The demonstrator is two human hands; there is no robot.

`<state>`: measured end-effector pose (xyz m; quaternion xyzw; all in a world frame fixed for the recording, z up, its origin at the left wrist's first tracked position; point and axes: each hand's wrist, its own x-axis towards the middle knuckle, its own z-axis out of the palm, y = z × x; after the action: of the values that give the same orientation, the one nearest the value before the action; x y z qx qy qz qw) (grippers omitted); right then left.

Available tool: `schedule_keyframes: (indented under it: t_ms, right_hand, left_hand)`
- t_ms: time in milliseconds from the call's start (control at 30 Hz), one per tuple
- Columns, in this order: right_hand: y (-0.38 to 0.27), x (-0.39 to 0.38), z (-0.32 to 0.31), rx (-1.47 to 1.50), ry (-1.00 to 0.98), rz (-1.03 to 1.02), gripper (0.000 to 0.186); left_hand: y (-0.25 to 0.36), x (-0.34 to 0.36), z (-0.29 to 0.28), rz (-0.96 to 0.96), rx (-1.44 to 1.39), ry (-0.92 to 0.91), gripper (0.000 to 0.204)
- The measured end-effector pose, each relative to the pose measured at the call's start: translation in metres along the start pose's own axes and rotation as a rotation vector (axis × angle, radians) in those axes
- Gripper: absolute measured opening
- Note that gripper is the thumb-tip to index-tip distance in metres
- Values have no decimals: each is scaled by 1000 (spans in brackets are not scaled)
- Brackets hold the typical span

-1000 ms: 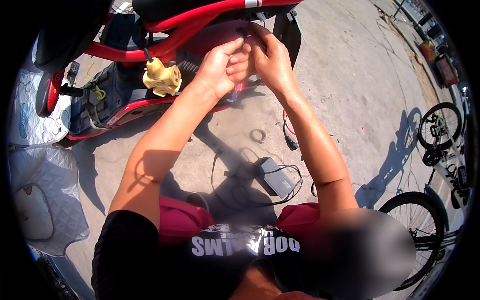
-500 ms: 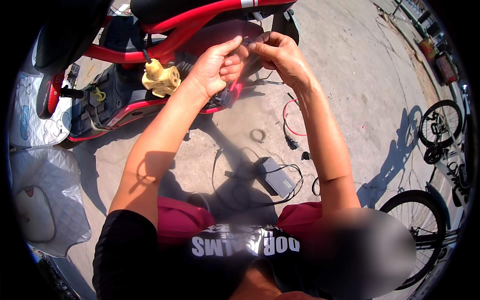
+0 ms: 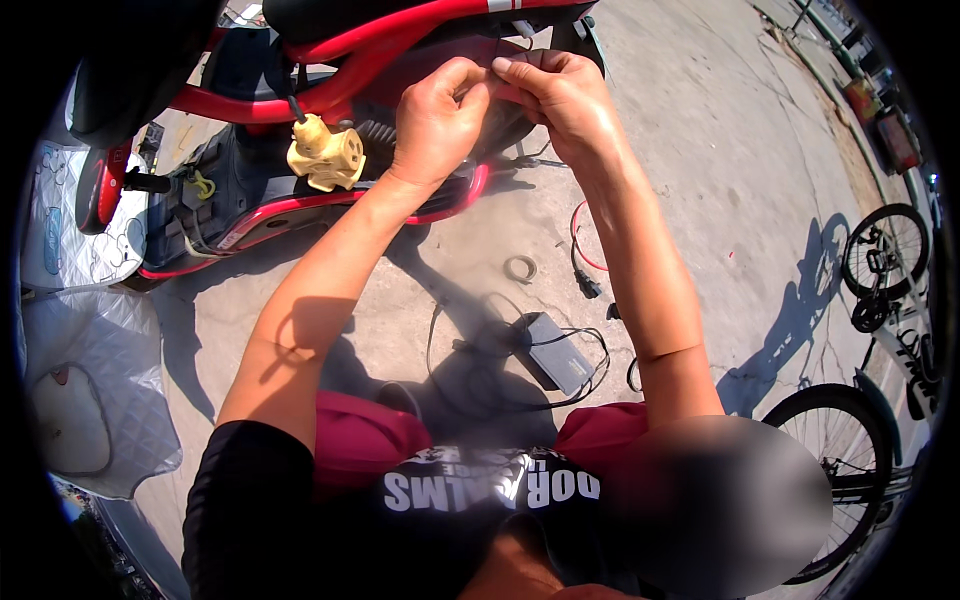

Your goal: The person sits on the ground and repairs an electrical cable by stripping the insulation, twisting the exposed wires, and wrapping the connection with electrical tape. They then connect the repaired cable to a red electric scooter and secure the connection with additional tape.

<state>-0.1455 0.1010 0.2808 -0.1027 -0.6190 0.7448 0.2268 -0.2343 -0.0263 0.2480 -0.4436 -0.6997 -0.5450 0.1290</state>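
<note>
Both my hands meet beside the rear part of a red electric scooter (image 3: 325, 104), below its seat. My right hand (image 3: 578, 105) pinches with thumb and forefinger at the end of a thin dark wire (image 3: 498, 46) that runs down from under the scooter's body. Close against it, my left hand (image 3: 438, 118) is closed, thumb and bent forefinger together; what sits between those fingers is too small to make out. Left of my left wrist, a yellow multi-way socket block (image 3: 326, 160) hangs on a black cable over the scooter's footboard.
On the concrete between my arms lie a black charger box (image 3: 556, 356) with looped cable, a roll of tape (image 3: 520, 268), and a red lead (image 3: 579, 228) by a black plug (image 3: 588, 286). Bicycles (image 3: 882, 262) stand at right. A silver quilted cover (image 3: 130, 410) is at left.
Both hands have risen slightly toward the scooter. My left hand has turned so its back faces up, its fingers now hidden underneath. The right hand keeps its pinch.
</note>
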Motion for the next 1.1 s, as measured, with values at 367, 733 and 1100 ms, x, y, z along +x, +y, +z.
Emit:
schedule_keyframes:
  t_ms: [367, 733, 1100]
  right_hand:
    - [16, -1, 0, -250, 79, -240, 25]
    - [18, 11, -8, -130, -254, -49, 26]
    - [19, -3, -20, 1, -128, 79, 7]
  left_hand:
    - [11, 13, -17, -928, -1037, -97, 20]
    - [10, 22, -17, -1201, -1260, -162, 21]
    - [11, 5, -9, -558, -728, 5, 11]
